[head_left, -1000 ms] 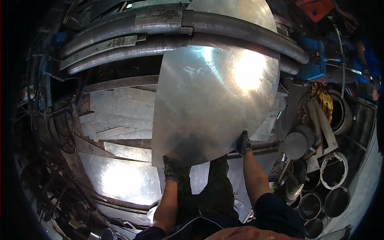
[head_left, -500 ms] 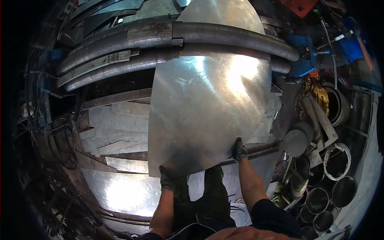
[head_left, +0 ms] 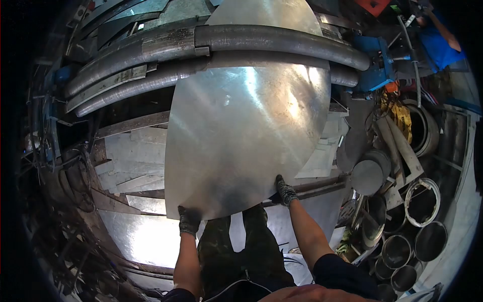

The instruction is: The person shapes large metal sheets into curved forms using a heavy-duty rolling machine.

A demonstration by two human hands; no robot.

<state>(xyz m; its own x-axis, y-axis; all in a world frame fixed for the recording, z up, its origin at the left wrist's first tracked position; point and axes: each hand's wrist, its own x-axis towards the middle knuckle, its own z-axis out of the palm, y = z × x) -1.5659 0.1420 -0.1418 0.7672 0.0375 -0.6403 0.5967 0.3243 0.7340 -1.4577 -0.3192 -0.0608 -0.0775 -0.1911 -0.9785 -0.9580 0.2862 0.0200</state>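
A large, shiny metal sheet [head_left: 236,136] with a curved outline spans the middle of the head view. It passes between the long rollers [head_left: 282,43] of a bending machine and shows again beyond them. My left hand [head_left: 189,220], in a patterned work glove, grips the near left corner, thumb on top and fingers hidden beneath. On the near right edge my right hand [head_left: 286,191], gloved too, holds the sheet the same way, its thumb lying on the surface.
Flat metal offcuts [head_left: 136,156] lie beneath the sheet at left. Several pipe rings [head_left: 422,202] and cylinders crowd the right side. A blue machine end frame [head_left: 373,63] holds the rollers. At the upper right stands another person in a blue shirt [head_left: 440,48].
The sheet and both my hands have shifted left in view; the rollers shift a little left too. The person at upper right has changed arm position. My grip stays the same.
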